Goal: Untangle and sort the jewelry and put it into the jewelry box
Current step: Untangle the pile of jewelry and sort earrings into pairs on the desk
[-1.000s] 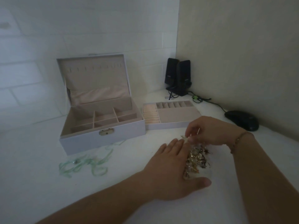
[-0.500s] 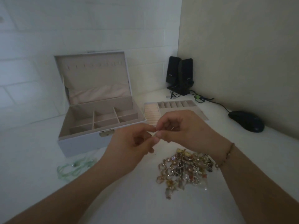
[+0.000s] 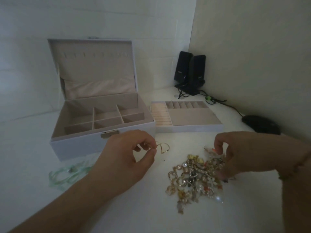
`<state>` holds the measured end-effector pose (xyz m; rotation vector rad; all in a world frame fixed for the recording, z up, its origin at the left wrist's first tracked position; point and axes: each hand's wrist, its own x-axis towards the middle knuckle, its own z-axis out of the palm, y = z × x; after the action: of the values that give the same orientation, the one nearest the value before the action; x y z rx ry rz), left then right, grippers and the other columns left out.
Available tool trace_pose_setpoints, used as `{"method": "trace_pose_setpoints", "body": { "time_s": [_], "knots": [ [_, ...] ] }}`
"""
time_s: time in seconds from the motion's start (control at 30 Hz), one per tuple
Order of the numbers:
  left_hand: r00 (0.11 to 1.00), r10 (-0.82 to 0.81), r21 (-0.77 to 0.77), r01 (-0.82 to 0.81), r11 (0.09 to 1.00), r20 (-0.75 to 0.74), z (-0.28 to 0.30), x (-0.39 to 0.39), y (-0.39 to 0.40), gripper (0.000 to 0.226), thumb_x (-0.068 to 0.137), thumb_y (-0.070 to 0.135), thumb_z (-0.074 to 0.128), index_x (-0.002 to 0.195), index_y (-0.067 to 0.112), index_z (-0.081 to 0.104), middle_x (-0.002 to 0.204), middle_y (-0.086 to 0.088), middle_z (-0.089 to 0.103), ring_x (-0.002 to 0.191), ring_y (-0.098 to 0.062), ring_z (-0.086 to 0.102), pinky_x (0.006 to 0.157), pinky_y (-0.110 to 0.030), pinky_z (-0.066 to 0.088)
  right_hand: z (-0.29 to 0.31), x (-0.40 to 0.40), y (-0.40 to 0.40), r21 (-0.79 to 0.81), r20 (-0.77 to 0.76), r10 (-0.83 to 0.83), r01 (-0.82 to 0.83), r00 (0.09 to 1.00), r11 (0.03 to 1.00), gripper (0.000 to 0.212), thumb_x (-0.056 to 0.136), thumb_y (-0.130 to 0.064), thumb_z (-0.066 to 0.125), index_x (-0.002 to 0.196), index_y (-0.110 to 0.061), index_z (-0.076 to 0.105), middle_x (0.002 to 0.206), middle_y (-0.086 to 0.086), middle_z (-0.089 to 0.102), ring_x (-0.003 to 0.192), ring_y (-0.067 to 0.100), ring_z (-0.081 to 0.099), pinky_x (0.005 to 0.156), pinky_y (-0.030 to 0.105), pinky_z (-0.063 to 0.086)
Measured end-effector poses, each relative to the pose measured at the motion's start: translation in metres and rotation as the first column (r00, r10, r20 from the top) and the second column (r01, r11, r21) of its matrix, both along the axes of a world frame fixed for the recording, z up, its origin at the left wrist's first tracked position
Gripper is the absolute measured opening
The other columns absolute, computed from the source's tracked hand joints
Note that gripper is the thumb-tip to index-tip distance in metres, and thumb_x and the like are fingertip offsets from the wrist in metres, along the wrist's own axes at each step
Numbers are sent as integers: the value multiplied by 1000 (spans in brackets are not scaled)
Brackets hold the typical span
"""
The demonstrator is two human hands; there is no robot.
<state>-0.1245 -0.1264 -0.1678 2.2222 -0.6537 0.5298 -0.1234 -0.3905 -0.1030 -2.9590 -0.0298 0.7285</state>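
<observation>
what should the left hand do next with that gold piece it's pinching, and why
Probably carry the thin gold piece over and set it down in the removable tray or a compartment of the open jewelry box. The left hand already pinches it clear of the tangled pile, both containers look empty, and the right hand is over the pile for another piece.

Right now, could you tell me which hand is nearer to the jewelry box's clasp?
Left. The left hand, pinching a gold ring, sits just below the clasp. The right hand is well to the clasp's right, over the jewelry pile.
</observation>
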Motion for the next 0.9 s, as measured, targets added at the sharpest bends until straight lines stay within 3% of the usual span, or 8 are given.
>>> {"method": "trace_pose_setpoints", "body": {
  "time_s": [0.23, 0.37, 0.47, 0.63, 0.8, 0.9],
  "knots": [
    [1000, -8, -5, 8, 1000, -17, -2, 2, 2, 19, 78, 37, 55, 82, 27, 71, 78, 18, 68, 78, 0, 63, 70, -13, 49, -3, 2, 0, 37, 0, -15, 15, 1000, 999, 36, 76, -32, 76, 95, -30, 46, 80, -3, 70, 56, 4, 58, 53, 18, 46],
    [998, 1, 17, 0, 1000, -55, -2, 1, 1, 23, 79, 42, 53, 82, 29, 71, 76, 19, 68, 79, 1, 63, 72, -16, 49, 2, 2, -4, 98, 122, 9, -21, 992, 995, 17, 82, -19, 67, 87, -28, 53, 65, -9, 71, 46, -5, 55, 48, 13, 39],
    [995, 19, 41, -15, 999, -97, -3, 2, 2, 27, 78, 49, 52, 81, 30, 70, 76, 20, 68, 77, -2, 64, 70, -16, 49, -1, 3, -4, 108, 144, 18, -34, 989, 994, 13, 83, -20, 66, 85, -29, 57, 62, -11, 71, 45, -4, 55, 49, 16, 43],
    [990, 77, 150, -59, 987, -121, -4, 6, 5, 26, 77, 51, 55, 80, 32, 72, 81, 20, 69, 81, 1, 62, 75, -21, 50, -8, 6, 1, 107, 63, -28, 21, 998, 994, 20, 76, -42, 74, 83, -29, 61, 65, -4, 71, 52, 8, 58, 59, 25, 52],
    [986, 53, 224, -16, 975, -156, -3, 7, 6, 19, 75, 45, 60, 75, 28, 68, 85, 17, 68, 85, -1, 60, 80, -27, 50, -16, 8, 13, -72, 204, 93, -80, 975, 994, 8, 81, -30, 67, 80, -33, 60, 78, -16, 54, 73, 3, 55, 77, 27, 55],
    [981, 56, 308, 5, 951, -188, -3, 7, 6, 23, 72, 44, 57, 78, 27, 70, 84, 15, 67, 84, -2, 58, 81, -29, 50, -15, 9, 15, -95, 222, 136, -117, 965, 989, 11, 82, -26, 63, 75, -34, 62, 78, -17, 56, 77, 3, 58, 77, 27, 55]
  ]
}}
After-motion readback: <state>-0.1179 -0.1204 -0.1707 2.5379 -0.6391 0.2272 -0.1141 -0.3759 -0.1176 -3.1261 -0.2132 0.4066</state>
